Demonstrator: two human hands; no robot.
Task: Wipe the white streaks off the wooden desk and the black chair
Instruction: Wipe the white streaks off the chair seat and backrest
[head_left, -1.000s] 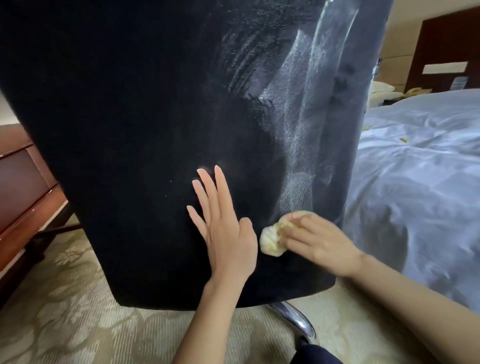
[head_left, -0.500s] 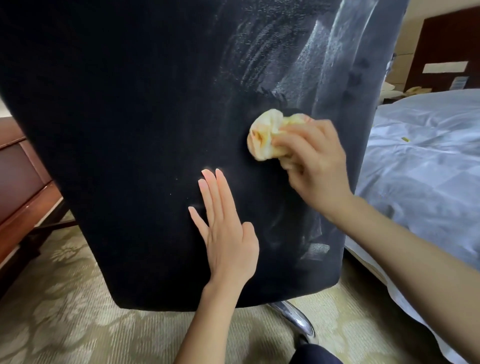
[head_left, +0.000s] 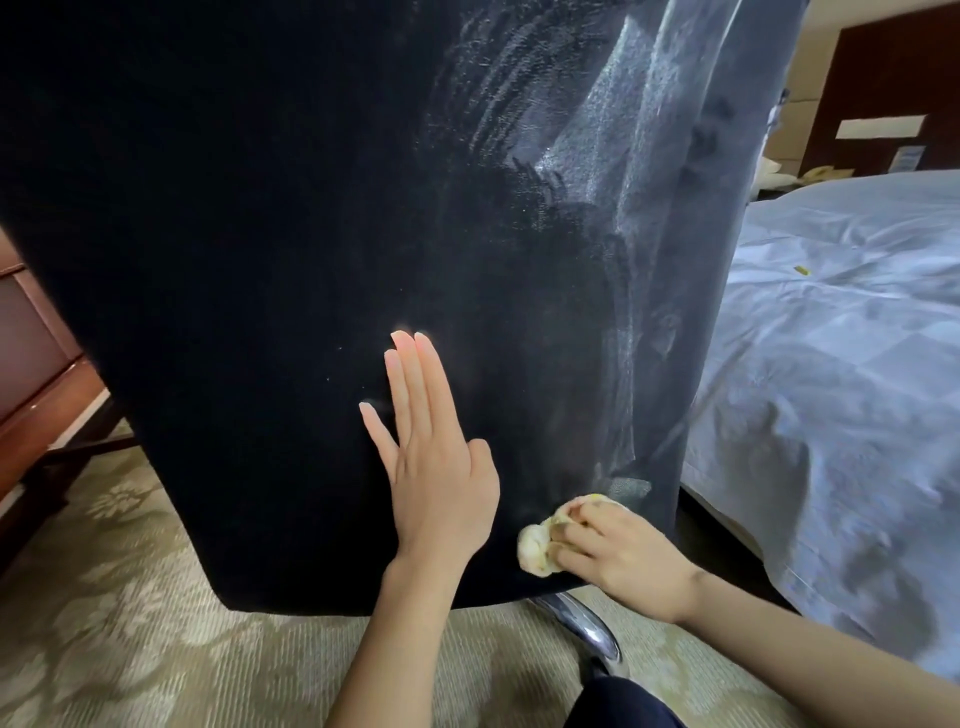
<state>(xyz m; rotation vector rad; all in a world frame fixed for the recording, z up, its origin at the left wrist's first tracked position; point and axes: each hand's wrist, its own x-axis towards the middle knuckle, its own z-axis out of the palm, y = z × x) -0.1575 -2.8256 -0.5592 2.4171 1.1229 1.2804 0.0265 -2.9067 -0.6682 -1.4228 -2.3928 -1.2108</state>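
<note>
Black chair (head_left: 234, 260) top cut off; cloth (head_left: 533, 550) half hidden

We see a matt black cloth chair (head_left: 260, 260) with chalky white streaks (head_left: 613, 156), a soft yellow cloth (head_left: 537, 548), a glossy metal chair leg (head_left: 587, 623), patterned carpet (head_left: 130, 649), polished wood desk (head_left: 36, 395).

Bed (head_left: 841, 364) on the right with a pale grey-blue duvet, and a small yellow scrap (head_left: 802, 269) lies on it. Beige floral-pattern carpet (head_left: 104, 649) on the floor. Dark wood headboard panel (head_left: 893, 67) top right.
</note>
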